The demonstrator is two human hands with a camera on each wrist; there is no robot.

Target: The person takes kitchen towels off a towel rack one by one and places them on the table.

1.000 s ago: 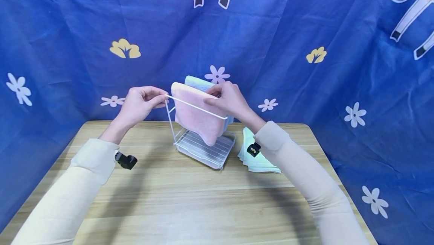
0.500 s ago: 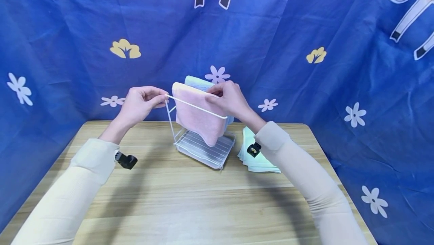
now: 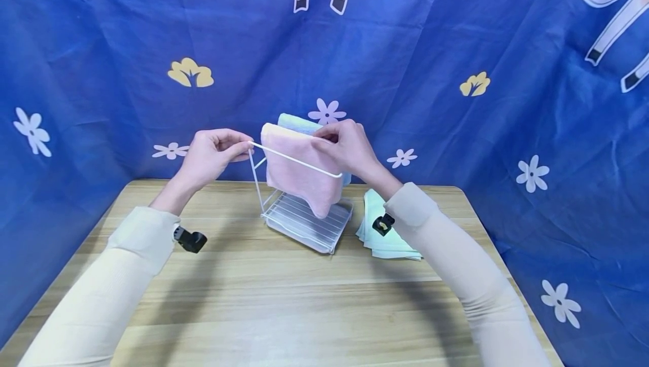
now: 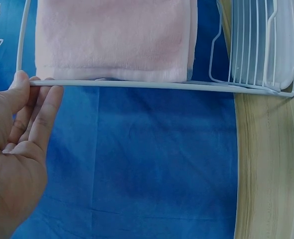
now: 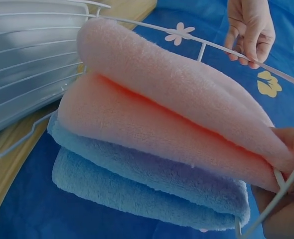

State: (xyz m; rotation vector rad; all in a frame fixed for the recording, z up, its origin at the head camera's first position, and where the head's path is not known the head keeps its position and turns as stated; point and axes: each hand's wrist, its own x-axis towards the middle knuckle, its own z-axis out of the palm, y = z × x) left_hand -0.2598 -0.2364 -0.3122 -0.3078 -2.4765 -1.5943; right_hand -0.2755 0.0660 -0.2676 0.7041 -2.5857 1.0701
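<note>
A white wire rack (image 4: 137, 84) stands on the table, its frame rising above a slatted base. My left hand (image 3: 215, 153) pinches the rack's upper left corner between thumb and fingers. Over an upper bar hangs a folded pink towel (image 3: 299, 167), both halves showing in the right wrist view. My right hand (image 3: 347, 144) pinches that towel at its top fold, near the right end. Behind the pink towel hangs a light blue towel (image 5: 152, 174), also folded over a bar and mostly hidden in the head view.
Beneath the slats is a pale tray (image 5: 32, 55). To the rack's right lies a stack of mint green towels (image 3: 392, 248), partly covered by my right sleeve. A blue patterned curtain (image 3: 253, 29) encloses the wooden table (image 3: 284, 310) at the back and sides.
The pink towel has shifted slightly to the right along the rack, with my right hand still pinching it. My left hand keeps its hold on the corner.
</note>
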